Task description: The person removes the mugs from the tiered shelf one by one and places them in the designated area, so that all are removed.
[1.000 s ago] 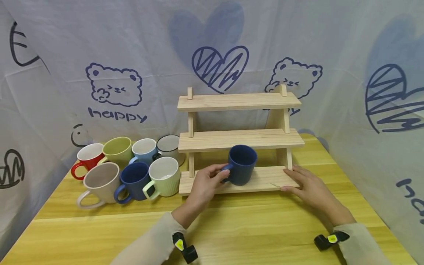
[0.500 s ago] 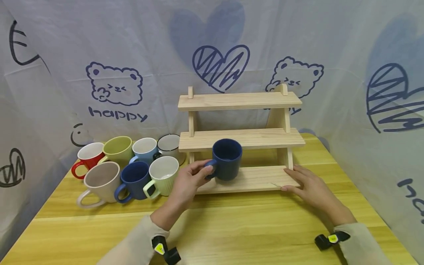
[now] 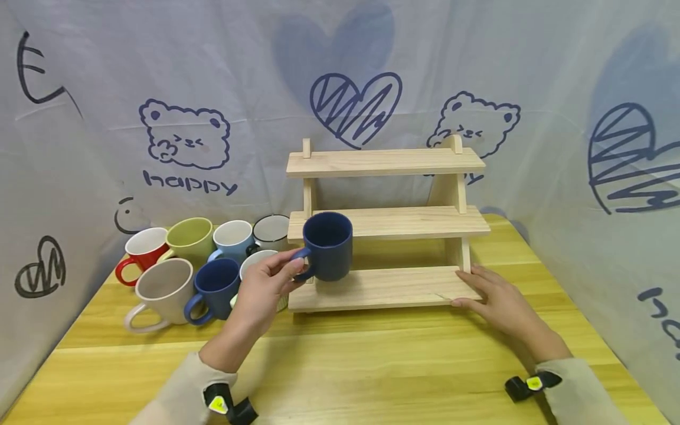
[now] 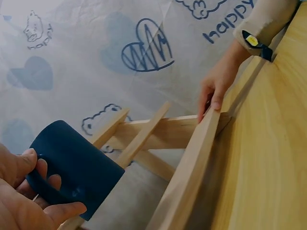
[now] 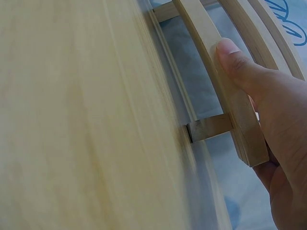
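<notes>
My left hand (image 3: pixel 261 292) pinches the handle of a dark blue mug (image 3: pixel 332 249) between thumb and fingers. The mug is upright, in front of the left end of a three-tier wooden display rack (image 3: pixel 393 222), over its bottom board. In the left wrist view the blue mug (image 4: pixel 74 165) appears raised off the board, its handle between the fingertips. With thumb in front and fingers behind, my right hand (image 3: pixel 502 307) grips the right end of the bottom board (image 3: pixel 398 286). The right wrist view shows that thumb (image 5: pixel 232 52) lying on the board's edge.
Left of the rack several mugs stand close together: red (image 3: pixel 147 251), olive green (image 3: pixel 189 242), light blue (image 3: pixel 234 239), black-rimmed (image 3: pixel 273 230), beige (image 3: pixel 167 292) and another dark blue one (image 3: pixel 218 289). My left hand partly covers a pale green mug (image 3: pixel 258 260). A printed cloth (image 3: pixel 255 71) hangs behind.
My left hand has carried the dark blue mug leftward and slightly up, from the middle of the bottom board to its left end. The right hand has stayed on the rack.
</notes>
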The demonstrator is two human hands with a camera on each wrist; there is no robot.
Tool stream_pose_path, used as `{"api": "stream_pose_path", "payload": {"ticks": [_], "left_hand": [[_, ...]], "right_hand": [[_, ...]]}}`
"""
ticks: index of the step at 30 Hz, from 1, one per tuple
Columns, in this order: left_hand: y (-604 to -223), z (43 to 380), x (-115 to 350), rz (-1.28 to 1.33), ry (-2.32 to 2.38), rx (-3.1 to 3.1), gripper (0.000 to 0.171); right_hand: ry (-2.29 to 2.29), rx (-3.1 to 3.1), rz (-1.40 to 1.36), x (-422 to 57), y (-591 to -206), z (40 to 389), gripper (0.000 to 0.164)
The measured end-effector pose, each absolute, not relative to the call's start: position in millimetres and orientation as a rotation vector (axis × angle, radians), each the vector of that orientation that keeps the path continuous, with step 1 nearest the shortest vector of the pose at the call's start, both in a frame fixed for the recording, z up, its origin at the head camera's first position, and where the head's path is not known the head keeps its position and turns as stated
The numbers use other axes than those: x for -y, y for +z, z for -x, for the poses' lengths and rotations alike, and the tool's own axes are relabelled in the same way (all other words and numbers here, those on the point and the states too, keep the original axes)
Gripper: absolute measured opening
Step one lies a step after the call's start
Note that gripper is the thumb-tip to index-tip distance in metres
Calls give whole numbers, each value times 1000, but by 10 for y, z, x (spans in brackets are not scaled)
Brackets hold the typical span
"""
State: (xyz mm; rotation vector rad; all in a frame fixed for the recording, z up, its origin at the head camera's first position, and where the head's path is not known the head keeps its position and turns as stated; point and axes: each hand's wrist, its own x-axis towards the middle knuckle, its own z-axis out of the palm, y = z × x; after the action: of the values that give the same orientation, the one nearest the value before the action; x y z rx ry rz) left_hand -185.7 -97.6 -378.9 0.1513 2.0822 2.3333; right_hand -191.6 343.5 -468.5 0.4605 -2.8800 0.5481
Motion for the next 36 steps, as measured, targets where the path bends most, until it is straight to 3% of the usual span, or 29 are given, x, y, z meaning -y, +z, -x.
{"api": "stream_pose_path", "payload": {"ticks": [9, 19, 36], "left_hand": [[-3661, 1821, 1404, -197, 2353, -2139, 38], [-3551, 1778, 1958, -250, 2454, -1973, 21], [-3497, 1647, 2727, -395, 2745, -1683, 27]], "right_hand": [[535, 2890, -453, -3431, -4679, 1907, 73], [535, 2872, -467, -3441, -4697, 1922, 73], [539, 2882, -449, -3442, -4718, 1922, 74]]}}
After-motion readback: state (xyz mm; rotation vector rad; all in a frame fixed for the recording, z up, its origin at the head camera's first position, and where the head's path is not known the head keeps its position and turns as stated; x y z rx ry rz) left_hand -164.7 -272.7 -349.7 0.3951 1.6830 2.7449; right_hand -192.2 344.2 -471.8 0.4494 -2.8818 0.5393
